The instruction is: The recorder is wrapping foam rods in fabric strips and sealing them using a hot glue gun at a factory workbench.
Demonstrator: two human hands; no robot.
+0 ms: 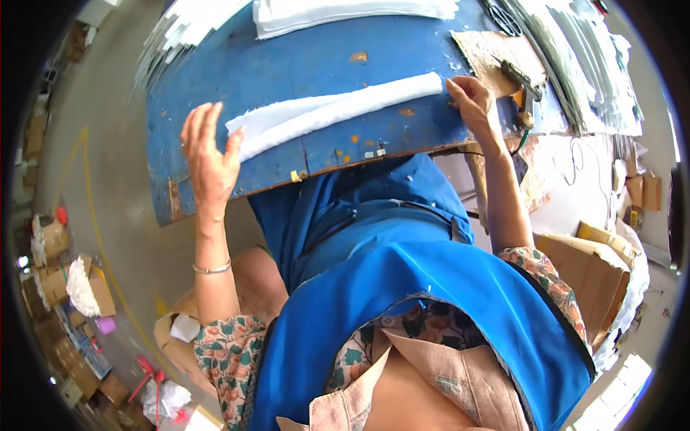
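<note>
While lifted just off the near left end of the folded white cloth (338, 111), left hand (210, 154) spread wide, fingers fanned, holding nothing. Cloth stretched long across the blue table (237, 72), long axis running left to right and rising slightly toward the right, lying between both hands. At its far right end, right hand (471, 100) touching the tip, fingers curled close together as if pinching the edge.

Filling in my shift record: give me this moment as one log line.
left hand: open, at white cloth roll end | right hand: fingers on other end | surface: blue table
</note>
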